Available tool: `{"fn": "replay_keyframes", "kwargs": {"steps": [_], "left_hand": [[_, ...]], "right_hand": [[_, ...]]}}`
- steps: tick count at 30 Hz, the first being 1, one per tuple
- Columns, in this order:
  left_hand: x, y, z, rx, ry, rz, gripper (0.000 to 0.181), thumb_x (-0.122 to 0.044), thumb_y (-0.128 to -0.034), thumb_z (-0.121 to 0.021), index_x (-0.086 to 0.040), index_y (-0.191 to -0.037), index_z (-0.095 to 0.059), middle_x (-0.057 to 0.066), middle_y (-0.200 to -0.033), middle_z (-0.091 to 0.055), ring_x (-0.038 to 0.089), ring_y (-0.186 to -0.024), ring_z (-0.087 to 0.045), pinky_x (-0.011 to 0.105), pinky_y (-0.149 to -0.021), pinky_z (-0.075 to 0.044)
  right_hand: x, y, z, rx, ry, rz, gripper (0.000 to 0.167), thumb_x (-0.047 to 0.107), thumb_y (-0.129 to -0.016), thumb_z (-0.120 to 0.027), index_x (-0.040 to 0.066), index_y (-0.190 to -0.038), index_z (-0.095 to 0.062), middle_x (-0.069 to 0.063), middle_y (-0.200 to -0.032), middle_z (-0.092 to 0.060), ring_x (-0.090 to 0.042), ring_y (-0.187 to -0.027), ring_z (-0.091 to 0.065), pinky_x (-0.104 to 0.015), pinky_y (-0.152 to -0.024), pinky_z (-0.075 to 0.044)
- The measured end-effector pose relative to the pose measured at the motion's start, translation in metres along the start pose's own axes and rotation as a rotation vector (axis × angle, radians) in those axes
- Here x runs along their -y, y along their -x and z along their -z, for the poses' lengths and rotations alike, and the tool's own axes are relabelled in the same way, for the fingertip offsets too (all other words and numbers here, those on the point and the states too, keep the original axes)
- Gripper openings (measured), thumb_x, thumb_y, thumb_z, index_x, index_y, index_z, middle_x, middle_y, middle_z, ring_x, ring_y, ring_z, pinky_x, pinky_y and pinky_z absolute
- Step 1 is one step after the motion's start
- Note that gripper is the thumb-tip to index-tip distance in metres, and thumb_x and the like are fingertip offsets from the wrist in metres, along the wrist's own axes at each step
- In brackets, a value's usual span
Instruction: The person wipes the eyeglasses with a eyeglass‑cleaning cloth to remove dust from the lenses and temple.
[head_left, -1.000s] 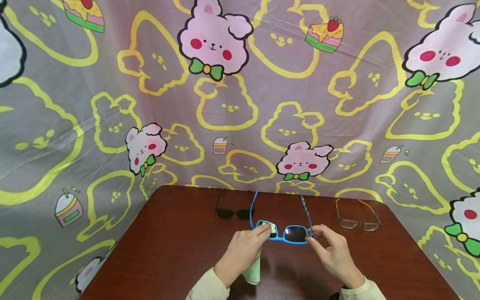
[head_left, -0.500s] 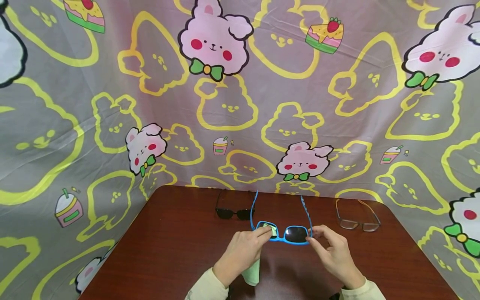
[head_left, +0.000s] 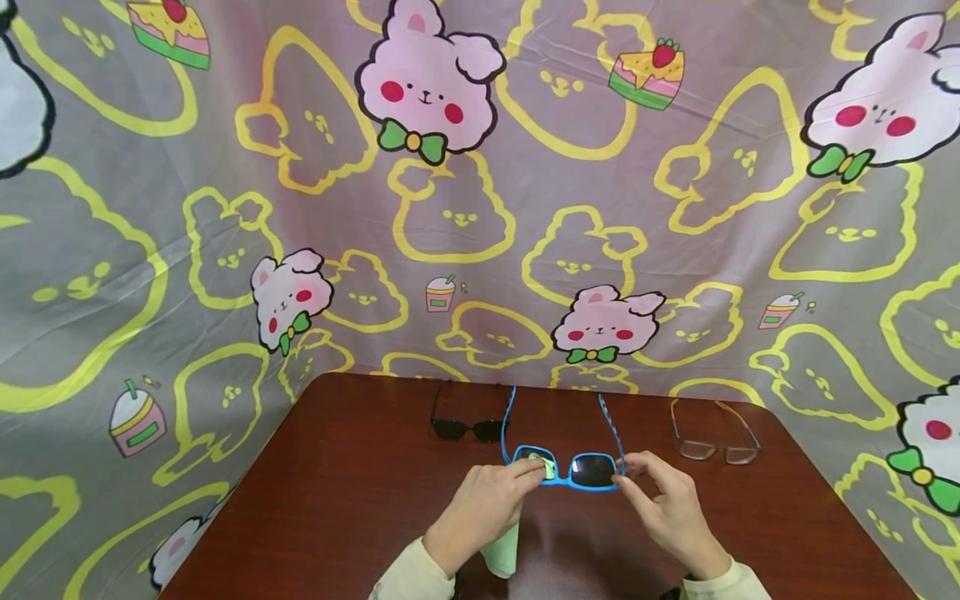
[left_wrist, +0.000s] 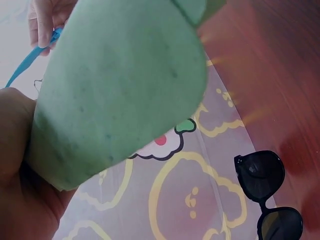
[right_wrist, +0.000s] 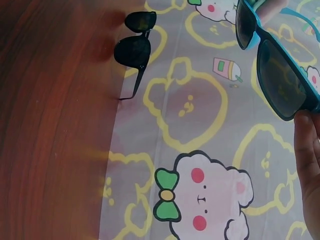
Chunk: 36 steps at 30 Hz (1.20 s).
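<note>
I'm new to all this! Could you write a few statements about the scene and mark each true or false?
1. The right hand holds the blue sunglasses. True.
2. The left hand holds a red cloth. False: the cloth is green.
3. The black sunglasses rest on the table. True.
4. The clear-lensed glasses are folded shut. False: their arms are spread open.
5. Part of the cloth is at one lens of the blue sunglasses. True.

vs earlier | we log left hand (head_left: 483, 504) fingertips slid toward 6 o'clock on blue sunglasses' (head_left: 562, 481) 9-o'clock-side lens (head_left: 522, 455) | green cloth (head_left: 502, 552) under them went lower too; we now see dark lens at 12 o'clock, covered before | cloth's hanging end drifted slightly toward 7 o'clock
</note>
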<state>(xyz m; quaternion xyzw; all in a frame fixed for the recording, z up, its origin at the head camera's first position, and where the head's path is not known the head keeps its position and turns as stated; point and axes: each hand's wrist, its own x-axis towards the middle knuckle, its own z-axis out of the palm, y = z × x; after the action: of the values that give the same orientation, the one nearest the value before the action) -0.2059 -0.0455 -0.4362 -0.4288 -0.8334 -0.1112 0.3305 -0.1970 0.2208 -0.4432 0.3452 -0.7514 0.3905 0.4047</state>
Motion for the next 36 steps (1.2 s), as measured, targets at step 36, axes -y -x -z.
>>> {"fn": "replay_keyframes", "kwargs": {"steps": [36], "left_hand": [[-0.0005,0.0036,-0.0005,-0.308,0.147,-0.029,0.027,-0.007,-0.0871,-0.057,-0.009,-0.112,-0.068,0.001,-0.11,-0.067,0.007,-0.088,-0.066,0.016,-0.062,-0.051]], "right_hand": [[0.0088,-0.0039,-0.0082,-0.004,-0.094,-0.136,0.035,-0.025,-0.063,-0.07,-0.006,-0.092,-0.062,-0.01,-0.081,-0.064,-0.004,-0.073,-0.061,-0.012,-0.067,-0.047]]}}
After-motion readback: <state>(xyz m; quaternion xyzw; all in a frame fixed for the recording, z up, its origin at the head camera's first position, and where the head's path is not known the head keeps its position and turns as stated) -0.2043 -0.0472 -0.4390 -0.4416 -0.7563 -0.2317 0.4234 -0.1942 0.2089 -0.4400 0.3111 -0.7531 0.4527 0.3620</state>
